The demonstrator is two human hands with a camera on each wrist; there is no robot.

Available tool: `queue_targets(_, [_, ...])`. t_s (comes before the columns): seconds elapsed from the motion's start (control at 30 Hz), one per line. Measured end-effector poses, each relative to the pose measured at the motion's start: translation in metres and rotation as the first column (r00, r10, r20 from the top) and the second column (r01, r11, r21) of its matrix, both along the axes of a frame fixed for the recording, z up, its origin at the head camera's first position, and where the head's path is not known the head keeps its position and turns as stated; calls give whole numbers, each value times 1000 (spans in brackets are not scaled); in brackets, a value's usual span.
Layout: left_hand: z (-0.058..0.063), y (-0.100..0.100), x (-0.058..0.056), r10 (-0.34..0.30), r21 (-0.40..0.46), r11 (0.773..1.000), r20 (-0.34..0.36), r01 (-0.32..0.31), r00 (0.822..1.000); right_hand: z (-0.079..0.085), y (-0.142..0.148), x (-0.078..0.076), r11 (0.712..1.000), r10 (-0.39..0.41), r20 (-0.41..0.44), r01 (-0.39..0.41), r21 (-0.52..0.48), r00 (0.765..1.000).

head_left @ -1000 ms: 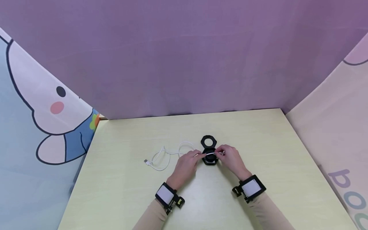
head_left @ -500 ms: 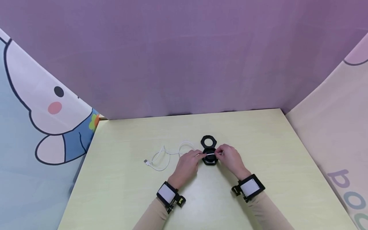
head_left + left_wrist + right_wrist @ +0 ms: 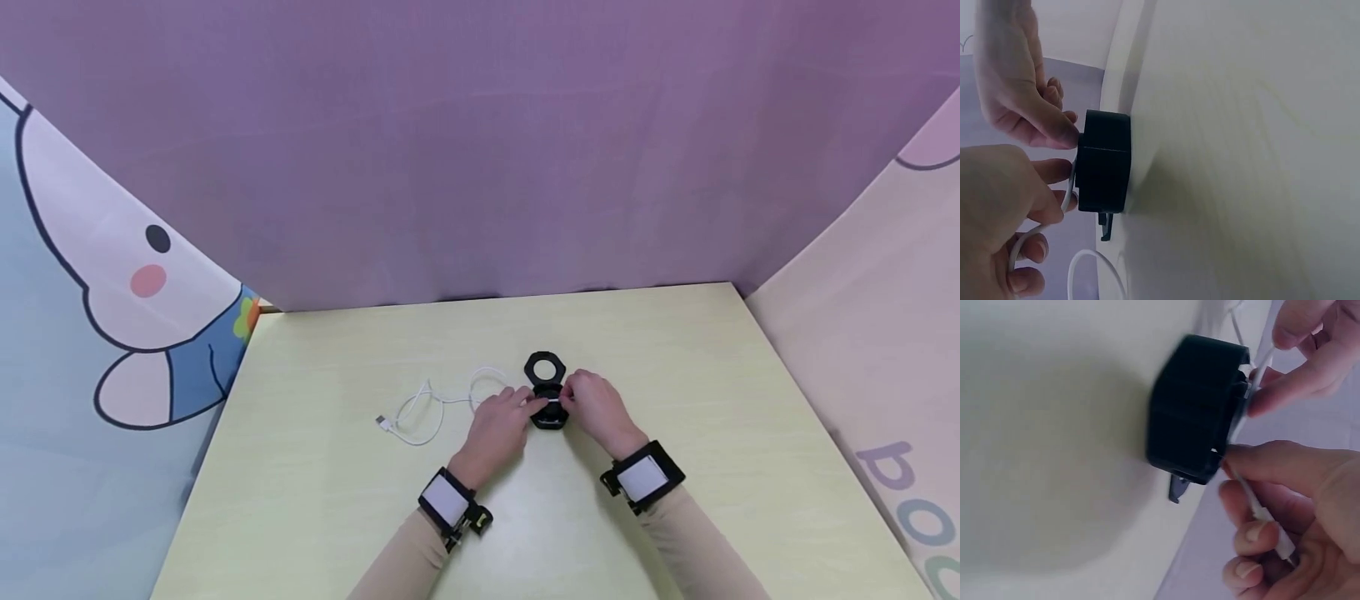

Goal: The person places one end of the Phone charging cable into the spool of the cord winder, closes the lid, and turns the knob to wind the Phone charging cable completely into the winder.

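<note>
A black hexagonal case [image 3: 551, 421] sits on the table with its lid [image 3: 531, 369], which has a round opening, folded back behind it. Across the case's open top runs a white USB cable [image 3: 1070, 181]. My left hand [image 3: 495, 429] pinches the cable at the case's left side, its index finger reaching over the top. At the right side, my right hand [image 3: 600, 410] grips the cable between thumb and fingers. A white connector [image 3: 1285, 542] at the cable's end lies within the right hand's fingers. The inside of the case is mostly hidden by the hands.
The rest of the cable lies in loose loops left of the case, ending in a USB plug [image 3: 383, 422]. A pale wooden table [image 3: 360, 517] lies beneath. A purple curtain [image 3: 480, 150] stands behind, and printed cloth walls rise on both sides.
Both hands have shifted slightly inward over the case, and the cable stretch between them looks shorter and lower. The left hand moved a little right.
</note>
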State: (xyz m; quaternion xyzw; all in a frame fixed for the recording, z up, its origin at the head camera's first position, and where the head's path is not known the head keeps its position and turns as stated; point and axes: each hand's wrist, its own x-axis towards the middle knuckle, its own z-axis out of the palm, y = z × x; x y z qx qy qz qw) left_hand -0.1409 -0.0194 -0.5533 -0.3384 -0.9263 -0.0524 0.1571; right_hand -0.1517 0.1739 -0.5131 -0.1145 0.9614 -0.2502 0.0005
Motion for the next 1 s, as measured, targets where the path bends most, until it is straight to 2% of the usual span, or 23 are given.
queue_targets(0.2, [5, 7, 0, 34, -66, 997, -14, -35, 999, 7, -2, -6, 998, 19, 49, -21, 53, 999])
queue_targets(0.33, [7, 11, 3, 55, -96, 994, -53, -60, 997, 6, -2, -8, 998, 30, 46, -32, 57, 998])
queue_targets(0.6, [3, 18, 5, 90, -55, 994, -150, -99, 985, -1, 3, -5, 999, 46, 67, -45, -18, 997])
queue_targets(0.8, [-1, 20, 3, 103, 20, 995, -141, -101, 985, -6, 6, -1, 997, 73, 95, -70, -31, 993])
queue_targets(1.0, [-4, 20, -1, 107, 50, 994, -136, -101, 985, -9, 7, -1, 994, 107, 54, -106, -14, 993])
